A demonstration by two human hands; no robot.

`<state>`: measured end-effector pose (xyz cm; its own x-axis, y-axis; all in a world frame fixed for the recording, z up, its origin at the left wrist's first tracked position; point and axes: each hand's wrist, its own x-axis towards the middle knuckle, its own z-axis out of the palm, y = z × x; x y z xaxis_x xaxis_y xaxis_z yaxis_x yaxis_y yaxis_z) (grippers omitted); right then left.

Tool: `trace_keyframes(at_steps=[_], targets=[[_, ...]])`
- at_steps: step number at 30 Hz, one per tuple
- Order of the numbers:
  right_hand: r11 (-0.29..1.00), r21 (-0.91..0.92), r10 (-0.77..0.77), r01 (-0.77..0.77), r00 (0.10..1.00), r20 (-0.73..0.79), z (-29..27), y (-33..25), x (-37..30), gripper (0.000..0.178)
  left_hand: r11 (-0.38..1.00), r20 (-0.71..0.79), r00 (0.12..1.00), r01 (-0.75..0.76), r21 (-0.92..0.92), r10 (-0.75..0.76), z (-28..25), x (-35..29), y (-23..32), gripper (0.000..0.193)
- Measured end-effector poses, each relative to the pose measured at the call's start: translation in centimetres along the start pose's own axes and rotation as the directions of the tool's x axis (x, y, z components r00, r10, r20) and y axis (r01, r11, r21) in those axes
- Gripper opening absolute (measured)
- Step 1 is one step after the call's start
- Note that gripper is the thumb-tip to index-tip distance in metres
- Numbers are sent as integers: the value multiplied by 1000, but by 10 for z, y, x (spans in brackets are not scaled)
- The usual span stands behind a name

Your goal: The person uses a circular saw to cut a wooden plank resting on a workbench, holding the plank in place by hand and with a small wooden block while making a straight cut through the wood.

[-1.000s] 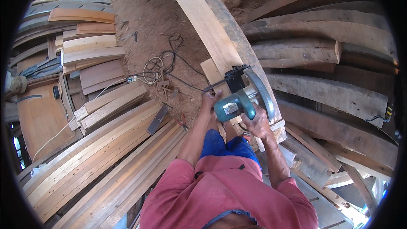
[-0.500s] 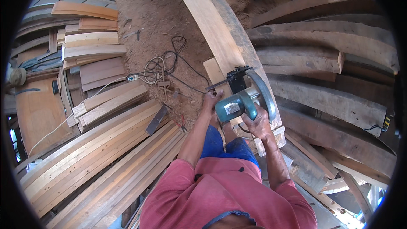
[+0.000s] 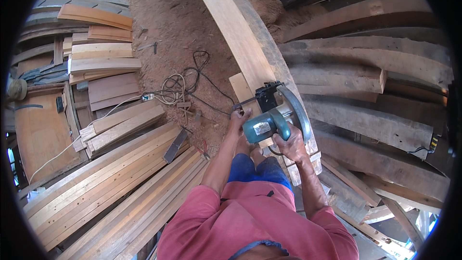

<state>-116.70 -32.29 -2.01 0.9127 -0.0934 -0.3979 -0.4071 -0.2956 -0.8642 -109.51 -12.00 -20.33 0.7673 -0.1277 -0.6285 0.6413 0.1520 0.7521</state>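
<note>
Head view, saw (image 3: 257,128) pointing forward along plank (image 3: 231,21), right grip (image 3: 292,145) round handle (image 3: 283,126), left grip (image 3: 239,118) unclear

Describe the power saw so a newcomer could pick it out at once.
Find the long pale board running down from the picture's top edge. Near its lower end, the right hand grips the power saw. Its teal motor housing and curved grey guard set it apart from the surrounding timber.

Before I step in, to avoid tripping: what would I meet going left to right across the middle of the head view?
Tan wooden panel, tangled cords, left hand, teal power saw, grey wooden beam.
</note>
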Motion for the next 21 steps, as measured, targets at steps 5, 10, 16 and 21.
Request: trace_keyframes(at_steps=[5, 10, 16, 21], targets=[[1000, 22, -14, 14, 1000, 3, 3, 1, 9, 23, 998, 15, 998, 64, -1, -64, -9, 11, 1, 41], [1000, 15, -22, 22, 1000, 5, 5, -4, 16, 22, 996, 35, 999, -26, -83, 29, -8, 19, 2, 42], [999, 29, -24, 24, 1000, 0, 7, -4, 24, 23, 1000, 34, 999, 17, -25, -16, -12, 26, 8, 34], [999, 19, -27, 27, 1000, -2, 9, -14, 33, 25, 1000, -3, 1000, 16, -11, -16, -12, 33, 14, 35]])
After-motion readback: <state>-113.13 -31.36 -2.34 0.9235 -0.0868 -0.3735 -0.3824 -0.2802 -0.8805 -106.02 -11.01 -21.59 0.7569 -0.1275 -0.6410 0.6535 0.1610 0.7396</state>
